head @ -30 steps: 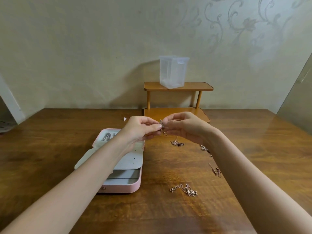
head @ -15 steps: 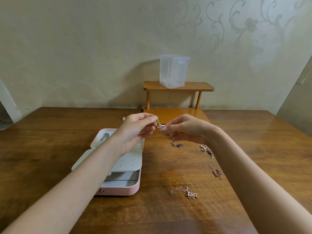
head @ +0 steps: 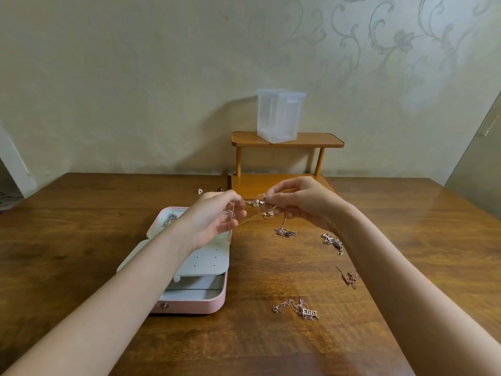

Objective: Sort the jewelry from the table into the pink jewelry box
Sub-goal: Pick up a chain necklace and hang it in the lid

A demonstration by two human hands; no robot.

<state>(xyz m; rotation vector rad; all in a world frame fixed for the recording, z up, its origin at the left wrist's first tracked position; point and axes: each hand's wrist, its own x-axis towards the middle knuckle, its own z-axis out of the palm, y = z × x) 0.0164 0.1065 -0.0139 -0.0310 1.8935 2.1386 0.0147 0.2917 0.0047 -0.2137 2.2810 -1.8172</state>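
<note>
Left hand (head: 214, 215): pinching one end of a fine chain, grip closed on it between thumb and forefinger, hovering above the far end of the box.
Right hand (head: 295, 202): pinching the other end, fingertips curled tight on it, lifted above the table.
Held necklace (head: 256, 203): stretching between the two hands, small pale pendant hanging at the middle, a gold clasp dangling just below.
Pink jewelry box (head: 189, 302): lying open on the table (head: 81, 240) under the left forearm, white perforated panel folded over the tray, a silver piece (head: 168, 220) sitting in the far compartment.
Loose jewelry: resting right of the box, a dark-stone pendant (head: 286, 232), a tangled piece (head: 333, 242), a thin chain (head: 348, 278), a "1993" necklace (head: 303, 311) nearest.
Background: standing on a small wooden shelf (head: 287, 139) at the wall, a clear plastic container (head: 279, 115).
</note>
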